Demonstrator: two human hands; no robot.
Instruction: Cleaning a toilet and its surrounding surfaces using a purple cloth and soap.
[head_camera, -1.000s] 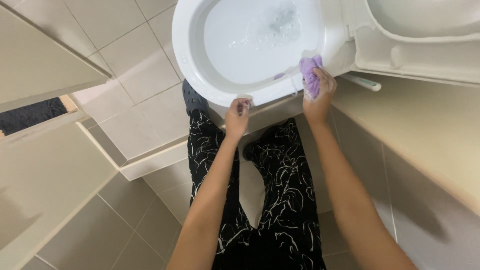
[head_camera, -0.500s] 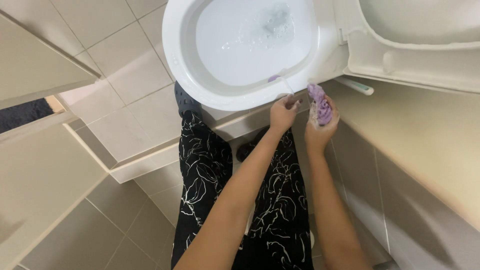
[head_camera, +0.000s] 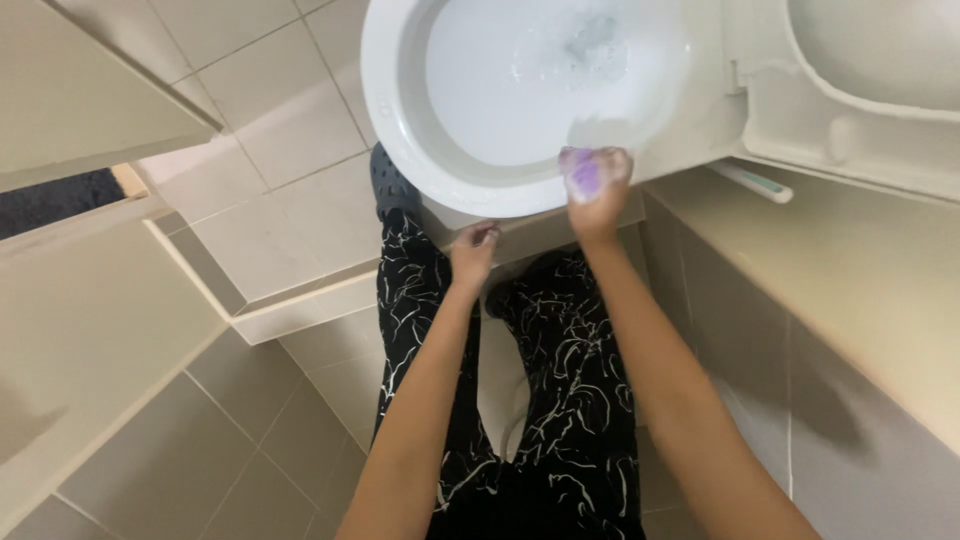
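Fingers (head_camera: 600, 175) press soft purple cloth (head_camera: 585, 178) on glossy round toilet rim (head_camera: 385, 120).

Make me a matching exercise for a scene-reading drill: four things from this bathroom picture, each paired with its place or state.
Things:
1. right hand
2. left hand
3. toilet bowl
4. dark shoe

Places or states:
A. on the tiled floor beside the bowl
B. holds foamy water
C. empty, below the bowl's front edge
D. closed on a purple cloth at the rim

Pairs: 1-D, 2-C, 3-B, 4-A
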